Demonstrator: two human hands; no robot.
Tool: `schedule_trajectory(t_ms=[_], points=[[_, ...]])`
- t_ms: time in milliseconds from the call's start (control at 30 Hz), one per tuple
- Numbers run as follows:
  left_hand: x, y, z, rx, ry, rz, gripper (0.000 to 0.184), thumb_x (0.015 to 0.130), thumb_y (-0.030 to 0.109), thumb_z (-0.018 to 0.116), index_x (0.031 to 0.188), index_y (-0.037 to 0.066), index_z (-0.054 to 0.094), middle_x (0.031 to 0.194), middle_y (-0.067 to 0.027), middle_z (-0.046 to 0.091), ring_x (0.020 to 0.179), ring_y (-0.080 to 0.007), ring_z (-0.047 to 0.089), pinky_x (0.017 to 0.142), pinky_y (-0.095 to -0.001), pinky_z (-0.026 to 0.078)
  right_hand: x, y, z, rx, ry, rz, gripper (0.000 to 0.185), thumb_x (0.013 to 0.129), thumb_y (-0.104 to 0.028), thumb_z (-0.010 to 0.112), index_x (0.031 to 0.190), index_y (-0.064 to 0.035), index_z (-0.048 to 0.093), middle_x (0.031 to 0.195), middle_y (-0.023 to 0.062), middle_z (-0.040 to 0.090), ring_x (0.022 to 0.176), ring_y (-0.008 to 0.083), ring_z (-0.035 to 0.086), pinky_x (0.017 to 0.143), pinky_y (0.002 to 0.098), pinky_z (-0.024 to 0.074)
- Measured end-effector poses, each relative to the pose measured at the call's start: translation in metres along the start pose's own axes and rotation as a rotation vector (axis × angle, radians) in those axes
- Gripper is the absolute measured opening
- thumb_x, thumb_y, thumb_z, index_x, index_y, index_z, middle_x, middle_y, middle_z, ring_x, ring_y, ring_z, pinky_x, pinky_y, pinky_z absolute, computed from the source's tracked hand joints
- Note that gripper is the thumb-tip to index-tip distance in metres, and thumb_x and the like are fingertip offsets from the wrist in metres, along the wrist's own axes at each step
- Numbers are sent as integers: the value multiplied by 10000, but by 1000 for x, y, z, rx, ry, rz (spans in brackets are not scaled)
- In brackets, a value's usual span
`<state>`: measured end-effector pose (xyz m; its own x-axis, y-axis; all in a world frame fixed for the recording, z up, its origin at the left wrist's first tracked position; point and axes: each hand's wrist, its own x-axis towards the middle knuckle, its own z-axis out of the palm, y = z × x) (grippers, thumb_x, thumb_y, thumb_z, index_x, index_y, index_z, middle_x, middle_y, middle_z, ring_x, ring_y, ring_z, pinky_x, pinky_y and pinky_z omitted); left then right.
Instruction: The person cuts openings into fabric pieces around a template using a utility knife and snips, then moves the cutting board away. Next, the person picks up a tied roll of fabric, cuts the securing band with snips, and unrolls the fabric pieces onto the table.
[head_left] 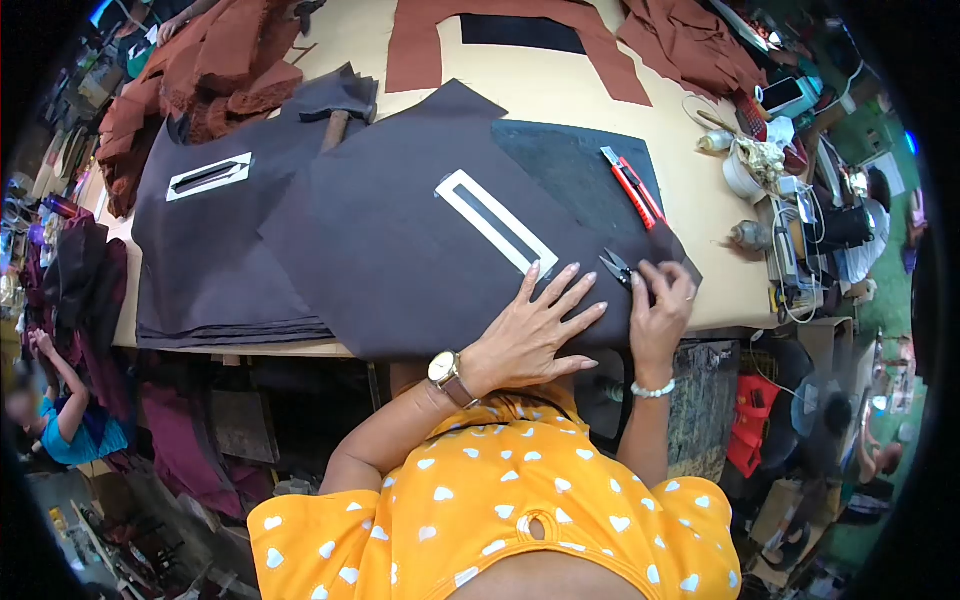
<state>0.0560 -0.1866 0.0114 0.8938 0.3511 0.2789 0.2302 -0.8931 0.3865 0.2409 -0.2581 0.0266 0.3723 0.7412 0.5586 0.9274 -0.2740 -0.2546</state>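
My left hand [540, 325] lies flat with spread fingers on a dark fabric panel [380, 230]. Its fingertips touch the lower end of a white rectangular frame strip [497, 222] that surrounds a dark slot. Just to the right, the curled fingers of my right hand [660, 315] are closed around the handle end of small thread snips [614, 266], their blades pointing up and left over the fabric. Beyond them a red utility knife [634, 188] rests partly on a dark green cutting mat [590, 160]. The fabric covers part of the mat.
A stack of dark panels [230, 260] with another white strip [208, 177] sits left. A hammer [338, 125] lies near it. Rust-coloured cloth [225, 65] is piled at the far left. Thread cones [750, 236] and a phone [782, 95] line the right side.
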Motion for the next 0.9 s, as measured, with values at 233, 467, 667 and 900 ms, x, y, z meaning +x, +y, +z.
schedule_trajectory(t_ms=[233,467,667,900], points=[[-2,-37,-42,159,231,-475,655,838,435,568,1324,28,400,1380,-187,367,1297,-386,294,1029,-583,215,89,28,36,-207,-114,37,335,808,-318,641,998,-44,660,977,153,587,951,306,543,850,407,416],[-10,-86,-59,151,240,-681,968,695,565,672,1383,7,281,1359,-196,401,1309,-379,288,1033,-602,194,122,24,46,-125,-201,-73,315,774,-318,686,824,-21,595,841,127,617,864,300,578,785,439,431],[-13,-88,-55,76,262,-727,1032,663,592,685,1393,5,254,1365,-199,396,1303,-377,300,1045,-602,153,105,-76,12,446,-331,12,172,813,-166,643,825,-27,542,830,158,625,758,322,614,666,404,467],[-15,-89,-50,115,292,-709,1046,661,609,675,1395,1,245,1381,-197,371,1304,-374,298,1044,-601,160,64,-91,50,496,-382,-366,365,834,-92,589,1198,-107,558,792,123,597,691,320,599,590,399,467]])
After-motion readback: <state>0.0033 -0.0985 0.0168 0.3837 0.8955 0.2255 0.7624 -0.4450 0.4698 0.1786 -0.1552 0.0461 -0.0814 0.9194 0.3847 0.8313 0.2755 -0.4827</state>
